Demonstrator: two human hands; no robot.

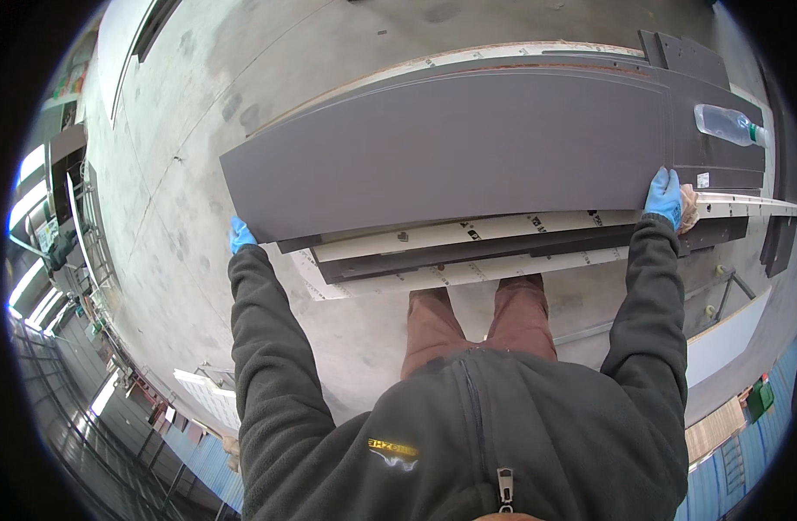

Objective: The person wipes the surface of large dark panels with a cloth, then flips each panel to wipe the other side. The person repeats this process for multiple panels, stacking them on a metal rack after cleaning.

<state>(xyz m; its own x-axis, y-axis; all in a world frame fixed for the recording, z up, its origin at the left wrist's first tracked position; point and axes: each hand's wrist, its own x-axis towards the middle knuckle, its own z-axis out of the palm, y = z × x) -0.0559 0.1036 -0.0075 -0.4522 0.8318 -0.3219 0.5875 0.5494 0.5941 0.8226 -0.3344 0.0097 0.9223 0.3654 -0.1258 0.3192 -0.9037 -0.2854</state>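
A long dark grey panel lies across the top of a stack of boards. At its near left corner my left hand, in a blue glove, is closed around the edge. My right hand, gloved the same way, grips the near right corner with its fingers over the top face. A crumpled tan cloth bunches beside the right palm; whether the hand also holds it, I cannot tell. The thumbs and the panel's underside are hidden.
Under the panel, boards with printed white film jut out toward my legs. A clear plastic bottle lies on its side at the stack's right end. Smaller dark boards sit at the far right. A white panel stands low at right.
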